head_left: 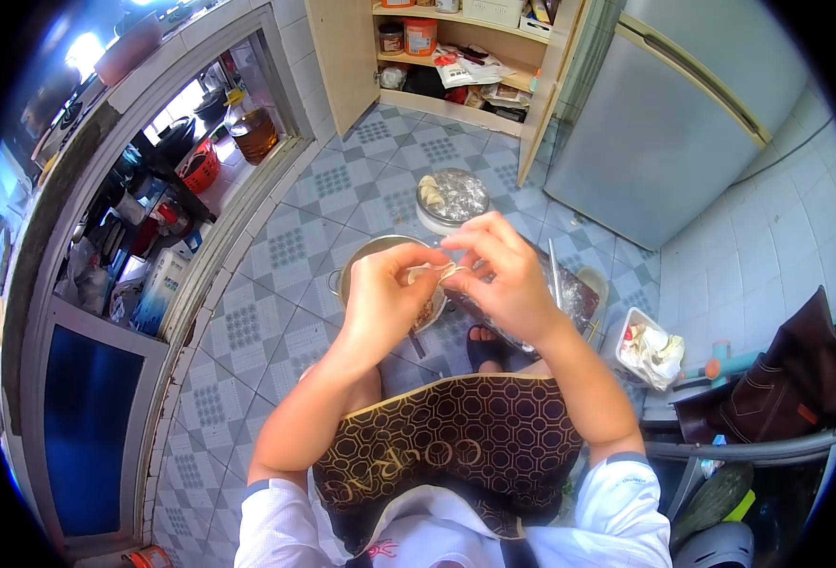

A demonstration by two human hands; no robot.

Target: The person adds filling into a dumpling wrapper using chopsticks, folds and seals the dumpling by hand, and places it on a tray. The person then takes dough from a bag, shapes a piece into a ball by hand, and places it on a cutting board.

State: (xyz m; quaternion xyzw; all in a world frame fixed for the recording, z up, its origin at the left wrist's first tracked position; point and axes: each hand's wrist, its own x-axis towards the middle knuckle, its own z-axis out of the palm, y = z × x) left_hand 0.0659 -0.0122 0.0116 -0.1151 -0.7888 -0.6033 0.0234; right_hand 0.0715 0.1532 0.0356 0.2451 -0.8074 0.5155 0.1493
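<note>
My left hand and my right hand meet in front of me, thumbs and fingertips pinched on a small piece of pale dough. Beneath my left hand stands a metal pot with a bowl of filling partly hidden beside it. Farther forward, a round floured board carries several folded dumplings at its left side. A dark floured board lies below my right hand, mostly covered by the hand and forearm.
An open cupboard stands ahead, with a grey fridge to its right. A white bin is at the right. Shelves behind a framed opening line the left. Blue-grey tiles cover the floor.
</note>
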